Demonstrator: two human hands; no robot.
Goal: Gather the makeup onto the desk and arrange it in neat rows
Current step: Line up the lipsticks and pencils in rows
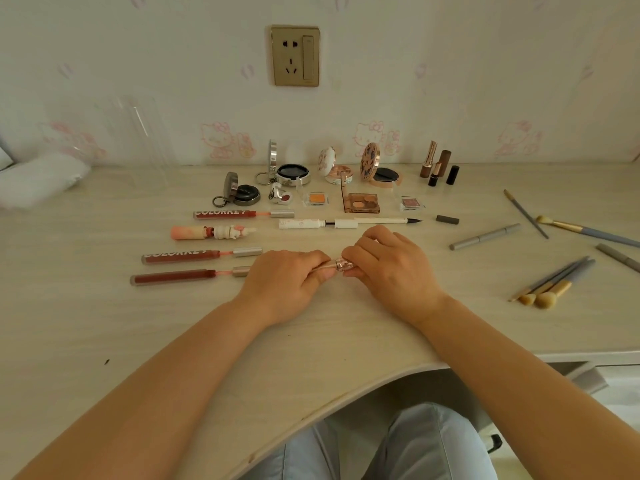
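Both hands meet at the middle of the desk (104, 323) on a slim clear tube with a rose-gold collar (341, 264). My left hand (287, 278) grips the clear end and my right hand (388, 265) pinches the collar end. Left of them lie three dark red lip gloss tubes (180, 256) pulled open, and a pink figurine lipstick (211, 232). A white mascara (318, 223) and an eyeliner pen (388, 220) lie just beyond my hands. Open compacts (292, 173), small eyeshadow pans (362, 201) and upright lipsticks (438, 166) form rows at the back.
Grey-handled makeup brushes (554, 282) and pencils (485, 236) lie scattered at the right. A clear acrylic stand (138, 140) and a white bundle (38, 178) sit at the back left. A wall socket (295, 56) is above. The desk's front edge curves inward at my lap.
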